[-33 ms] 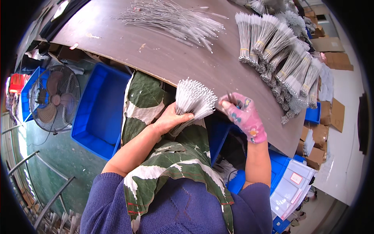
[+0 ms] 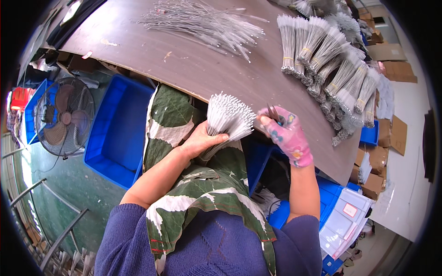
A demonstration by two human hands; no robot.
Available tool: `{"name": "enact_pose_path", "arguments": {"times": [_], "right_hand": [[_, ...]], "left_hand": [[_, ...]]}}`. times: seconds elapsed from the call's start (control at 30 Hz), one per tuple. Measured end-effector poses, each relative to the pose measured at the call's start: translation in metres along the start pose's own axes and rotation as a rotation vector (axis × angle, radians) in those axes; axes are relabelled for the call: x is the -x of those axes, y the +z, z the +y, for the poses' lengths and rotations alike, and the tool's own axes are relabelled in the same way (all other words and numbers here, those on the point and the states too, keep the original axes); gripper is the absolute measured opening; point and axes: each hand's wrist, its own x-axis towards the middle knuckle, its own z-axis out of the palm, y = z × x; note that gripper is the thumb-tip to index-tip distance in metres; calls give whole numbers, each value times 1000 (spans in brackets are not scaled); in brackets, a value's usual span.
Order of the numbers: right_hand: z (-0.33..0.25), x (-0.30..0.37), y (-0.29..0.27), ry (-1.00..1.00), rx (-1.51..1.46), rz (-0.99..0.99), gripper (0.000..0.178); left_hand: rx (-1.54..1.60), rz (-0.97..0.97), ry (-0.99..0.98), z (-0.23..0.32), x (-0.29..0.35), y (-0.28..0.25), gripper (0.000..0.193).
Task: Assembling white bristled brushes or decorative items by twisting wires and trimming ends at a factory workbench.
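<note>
My left hand is bare and closed around a thick bundle of thin wire cleaning brushes, their white bristle ends fanning upward at the table's near edge. The lower ends of the bundle are partly hidden by the hand and apron. To the right of it, my right hand, in a pink flowered glove, grips a small metal tool with two pointed blades, like snips. The points stick up from the fist, apart from the brushes; the tool's handles are hidden in the glove.
Loose wire brushes lie scattered at the far side of the brown table. Banded brush bundles are piled at its right. A blue bin and a fan stand left; a pale plastic bin sits lower right.
My right hand has shifted slightly and turned, so the pointed blades show more clearly. The left hand and its bundle have hardly moved.
</note>
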Motion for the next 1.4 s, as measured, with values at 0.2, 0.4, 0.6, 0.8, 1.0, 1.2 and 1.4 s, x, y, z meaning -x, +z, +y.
{"name": "enact_pose_path", "arguments": {"times": [0.2,0.4,0.6,0.8,1.0,1.2,1.4], "right_hand": [[1,-23,8,-178,218,-43,15],[-20,-29,8,-300,514,-174,19],[-12,-32,11,-205,557,-226,18],[11,-24,24,-356,420,-68,14],[-35,-13,-10,-365,55,500,10],[-43,-14,-11,-143,-185,347,18],[-42,-8,-1,-228,-351,315,17]], "left_hand": [[37,-51,-14,1,2,0,67],[51,-56,-38,2,6,-3,67],[80,-101,-27,4,9,-1,66],[63,-50,-50,6,13,1,64],[-69,-39,27,9,14,3,67],[-120,36,110,3,14,-2,87],[-754,400,726,87,47,26,54]]}}
